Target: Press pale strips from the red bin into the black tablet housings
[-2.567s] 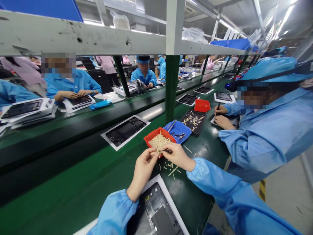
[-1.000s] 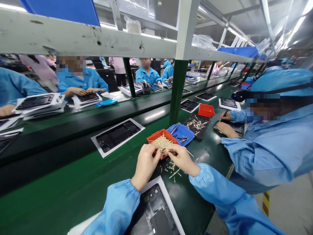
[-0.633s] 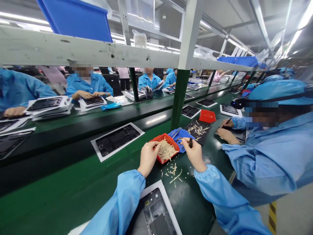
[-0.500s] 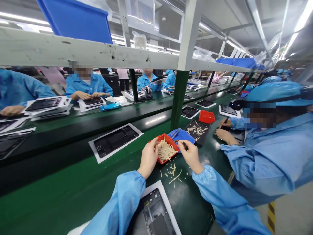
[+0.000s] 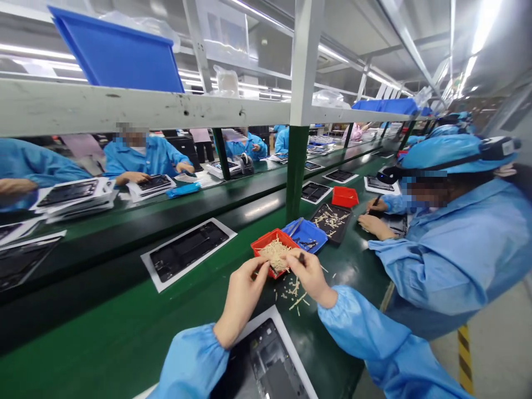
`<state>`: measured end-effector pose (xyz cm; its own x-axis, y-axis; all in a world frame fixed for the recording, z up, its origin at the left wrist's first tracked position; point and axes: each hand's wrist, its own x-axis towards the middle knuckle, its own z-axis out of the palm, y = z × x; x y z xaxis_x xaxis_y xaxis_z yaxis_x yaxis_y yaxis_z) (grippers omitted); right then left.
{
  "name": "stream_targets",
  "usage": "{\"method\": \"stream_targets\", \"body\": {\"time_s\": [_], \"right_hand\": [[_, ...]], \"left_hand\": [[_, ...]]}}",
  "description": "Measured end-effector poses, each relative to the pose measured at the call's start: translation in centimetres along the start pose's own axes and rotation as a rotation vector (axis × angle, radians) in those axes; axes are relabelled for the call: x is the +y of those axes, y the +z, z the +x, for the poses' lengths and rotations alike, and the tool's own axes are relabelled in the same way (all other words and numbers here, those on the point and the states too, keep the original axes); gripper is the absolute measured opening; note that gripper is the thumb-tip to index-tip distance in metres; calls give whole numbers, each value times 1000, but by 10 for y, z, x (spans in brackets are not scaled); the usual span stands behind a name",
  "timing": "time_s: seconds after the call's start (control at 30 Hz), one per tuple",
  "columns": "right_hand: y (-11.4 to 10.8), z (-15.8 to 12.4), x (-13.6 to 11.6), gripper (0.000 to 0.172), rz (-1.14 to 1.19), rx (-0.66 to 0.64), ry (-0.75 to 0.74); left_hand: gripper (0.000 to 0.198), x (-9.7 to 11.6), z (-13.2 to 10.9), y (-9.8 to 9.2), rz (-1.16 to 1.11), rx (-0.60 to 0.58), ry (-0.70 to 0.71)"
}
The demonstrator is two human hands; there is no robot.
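Head view caught the right hand (image 5: 311, 275) closed around a slim dark tool (image 5: 301, 257), its tip held at the near edge of the shallow red plastic tray (image 5: 262, 238). The left hand (image 5: 242, 291) met it there, thumb and forefinger narrowed to a pinch; whether anything lay between them was too small to tell. Half a second earlier the left hand had gripped that tray's near rim while the right hand carried the tool over towards the blue tray. Now the rim was free and both hands had drawn together, so the work had shifted from steadying the tray to fine handling at the tool's tip.

Pale thin strips (image 5: 274, 249) filled the red plastic tray, and more loose strips (image 5: 296, 289) lay scattered on the green belt (image 5: 124, 332) just in front of it. Nearer still sat a dark device frame on a white sheet (image 5: 266, 360). Beyond the tray stood a blue plastic tray (image 5: 316, 233), touching it, then a black flat tray (image 5: 337, 233) and a second small red tray (image 5: 344, 195). To the right of the red plastic tray a co-worker's blue sleeve (image 5: 415, 260) rested on the belt.

No brand, label or writing could be read.
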<state>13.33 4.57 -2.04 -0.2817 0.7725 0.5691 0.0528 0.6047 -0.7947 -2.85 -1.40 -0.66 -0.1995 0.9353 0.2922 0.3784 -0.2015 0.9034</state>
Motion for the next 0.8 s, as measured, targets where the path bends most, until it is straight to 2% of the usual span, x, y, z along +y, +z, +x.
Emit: {"method": "stream_targets", "body": {"time_s": [0.1, 0.17, 0.23, 0.37, 0.43, 0.53, 0.8], "right_hand": [[0, -4, -6, 37, 116, 17, 49], [6, -10, -10, 39, 208, -48, 109], [13, -16, -17, 33, 260, -153, 118], [27, -26, -39, 12, 132, -299, -74], [31, -29, -47, 9, 80, -318, -150], [35, -33, -52, 10, 56, -331, -187], [39, -36, -52, 11, 50, -345, -146]], "left_hand": [[32, 1, -15, -20, -144, -18, -164], [38, 1, -29, -31, -223, -22, -240], [39, 2, -44, -38, -315, -7, -312], [33, 1, -70, -41, -617, 47, -470], [32, -1, -78, -40, -692, 60, -497], [32, -2, -85, -39, -714, 57, -505], [29, 3, -88, -38, -721, 24, -478]]}}
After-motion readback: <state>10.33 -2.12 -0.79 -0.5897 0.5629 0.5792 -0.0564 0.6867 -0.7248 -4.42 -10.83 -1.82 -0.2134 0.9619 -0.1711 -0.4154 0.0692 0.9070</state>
